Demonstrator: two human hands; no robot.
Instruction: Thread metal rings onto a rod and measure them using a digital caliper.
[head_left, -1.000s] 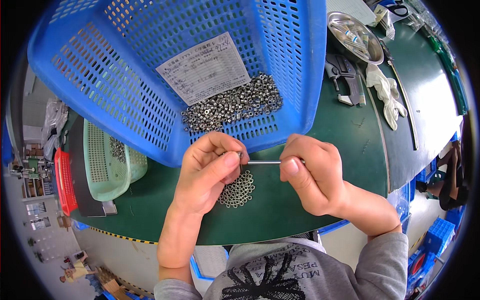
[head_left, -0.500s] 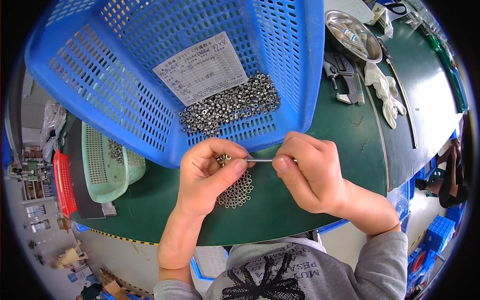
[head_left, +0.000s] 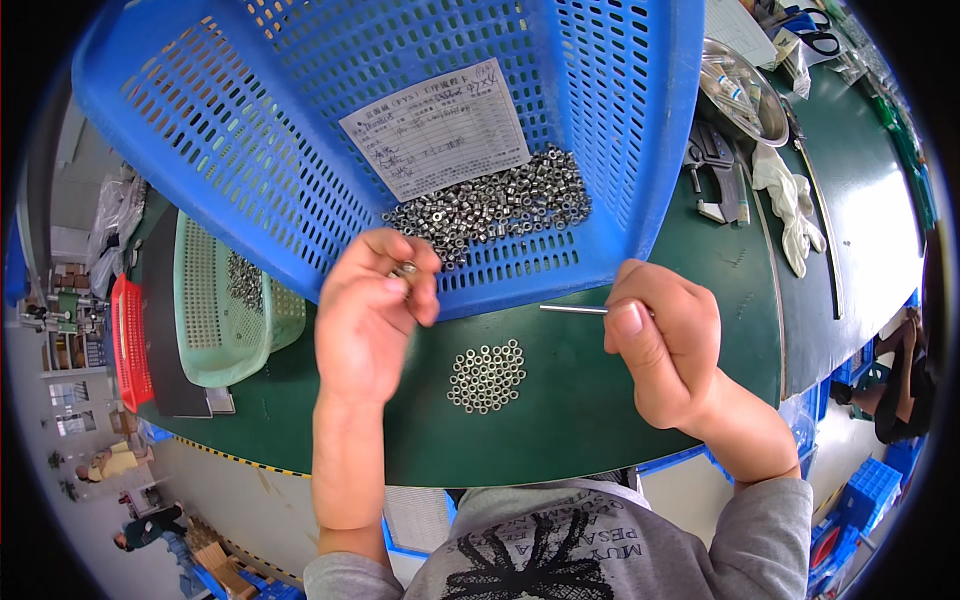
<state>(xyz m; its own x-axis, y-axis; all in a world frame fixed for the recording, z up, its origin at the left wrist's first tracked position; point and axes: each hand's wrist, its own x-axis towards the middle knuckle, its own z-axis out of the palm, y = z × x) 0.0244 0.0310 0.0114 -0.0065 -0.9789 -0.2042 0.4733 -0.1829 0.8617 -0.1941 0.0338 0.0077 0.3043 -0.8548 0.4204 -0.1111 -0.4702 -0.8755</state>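
Observation:
My right hand is closed around a thin metal rod, whose bare end points left over the green table. Near the front rim of the big blue basket, my left hand has its fingers curled around a few small metal rings, slightly blurred. Between and below the hands, a flat cluster of similar metal rings lies on the table. Inside the tilted basket a pile of metal rings has gathered at its low side, beside a white paper card with writing on it.
Left of the blue basket stand a pale green basket holding more small parts and a red basket. To the right lie a digital micrometer, a white glove and a metal bowl of small packets. Scissors are farther back.
My hands have moved apart: the left went up and left off the rod's end, the right shifted right with the rod. The ring cluster on the table is now fully uncovered.

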